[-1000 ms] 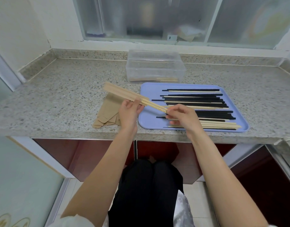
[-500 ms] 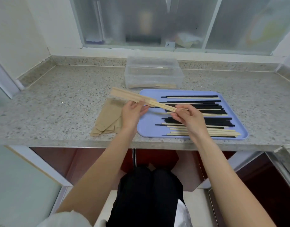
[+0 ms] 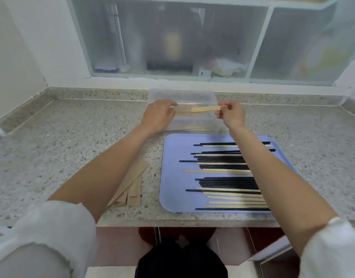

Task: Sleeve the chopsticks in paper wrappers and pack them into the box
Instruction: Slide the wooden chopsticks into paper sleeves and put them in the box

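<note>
Both hands are stretched out over the clear plastic box [image 3: 210, 120] that stands at twelve o'clock on the speckled table [image 3: 72, 137], and between them they carry one sleeved pair of chopsticks [image 3: 204, 108] lying level across the box's open top. The left hand [image 3: 159, 115] grips the paper-wrapped end, its fingers curled over the sleeve, though the wrapper there is blurred against the cloudy plastic and its edge is hard to trace. The right hand [image 3: 230, 114] pinches the bare wooden tips between thumb and fingertips at the pair's three o'clock end. Low inside the box, by its near wall, a few pale sleeved pairs seem to lie already. Just nearer than the box, at about four o'clock from it, the blue tray [image 3: 172, 177] holds the loose chopsticks [image 3: 222, 177], black and light wood mixed, all lying across from nine to three. At the tray's nine o'clock side, partly under the left forearm, a fanned stack of brown paper wrappers [image 3: 132, 189] rests on the table.
</note>
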`<state>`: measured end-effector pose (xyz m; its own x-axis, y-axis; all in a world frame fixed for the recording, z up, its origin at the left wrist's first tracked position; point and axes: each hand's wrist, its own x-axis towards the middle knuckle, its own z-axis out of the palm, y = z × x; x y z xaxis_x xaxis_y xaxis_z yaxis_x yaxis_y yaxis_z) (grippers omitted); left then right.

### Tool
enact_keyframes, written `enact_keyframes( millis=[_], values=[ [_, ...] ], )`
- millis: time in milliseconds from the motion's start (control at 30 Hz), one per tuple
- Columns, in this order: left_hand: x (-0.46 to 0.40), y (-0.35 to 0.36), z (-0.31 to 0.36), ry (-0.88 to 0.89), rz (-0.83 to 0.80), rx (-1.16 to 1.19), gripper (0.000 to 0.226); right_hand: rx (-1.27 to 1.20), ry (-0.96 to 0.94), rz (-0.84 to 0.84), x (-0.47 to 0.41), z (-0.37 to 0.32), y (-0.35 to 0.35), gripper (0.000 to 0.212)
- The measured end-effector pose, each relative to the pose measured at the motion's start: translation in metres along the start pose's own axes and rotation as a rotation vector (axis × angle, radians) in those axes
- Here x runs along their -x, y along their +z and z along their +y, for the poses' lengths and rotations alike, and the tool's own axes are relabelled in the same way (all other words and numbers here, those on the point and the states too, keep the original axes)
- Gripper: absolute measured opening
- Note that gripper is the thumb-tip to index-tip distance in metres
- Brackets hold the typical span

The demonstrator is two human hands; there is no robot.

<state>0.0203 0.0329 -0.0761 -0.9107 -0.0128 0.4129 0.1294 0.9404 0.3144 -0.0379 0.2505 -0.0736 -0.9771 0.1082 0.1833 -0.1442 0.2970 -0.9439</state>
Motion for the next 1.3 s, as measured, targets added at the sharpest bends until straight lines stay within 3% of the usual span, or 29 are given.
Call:
enact_keyframes(
  millis=[100,200,300,433,567,700,833,1000,1200,1300],
  values=[
    [-0.008,0.011,-0.009,0.028,-0.184,-0.190,0.038,0.356,-0.128,-0.144,-0.017,0.003,0.022,0.027],
    [-0.003,0.013,-0.013,0.041,-0.160,-0.142,0.037,0.685,-0.315,-0.191,-0.025,0.014,0.032,0.023],
    [0.017,0.000,-0.009,0.104,-0.044,0.004,0.032,0.615,-0.499,-0.224,-0.001,0.020,0.022,0.017],
    [0.062,-0.027,-0.004,0.079,0.020,0.046,0.026,0.558,-0.596,-0.461,0.063,0.018,-0.009,0.015],
    [0.113,-0.048,-0.013,-0.082,-0.238,-0.079,0.025,0.850,-0.613,-0.680,0.109,0.026,-0.024,0.015],
    [0.156,-0.056,-0.022,-0.219,-0.408,-0.138,0.039,1.031,-0.685,-0.638,0.133,0.030,-0.018,0.017],
    [0.180,-0.056,-0.023,-0.271,-0.427,-0.124,0.051,1.066,-0.616,-0.593,0.143,0.028,-0.013,0.015],
    [0.188,-0.052,-0.022,-0.358,-0.409,-0.061,0.055,1.172,-0.734,-0.524,0.161,0.022,-0.008,0.020],
    [0.187,-0.057,-0.022,-0.427,-0.383,0.036,0.060,0.979,-0.873,-0.488,0.183,0.014,-0.011,0.012],
    [0.189,-0.059,-0.021,-0.451,-0.314,0.132,0.051,0.889,-0.872,-0.521,0.192,0.011,-0.013,0.014]
  ],
)
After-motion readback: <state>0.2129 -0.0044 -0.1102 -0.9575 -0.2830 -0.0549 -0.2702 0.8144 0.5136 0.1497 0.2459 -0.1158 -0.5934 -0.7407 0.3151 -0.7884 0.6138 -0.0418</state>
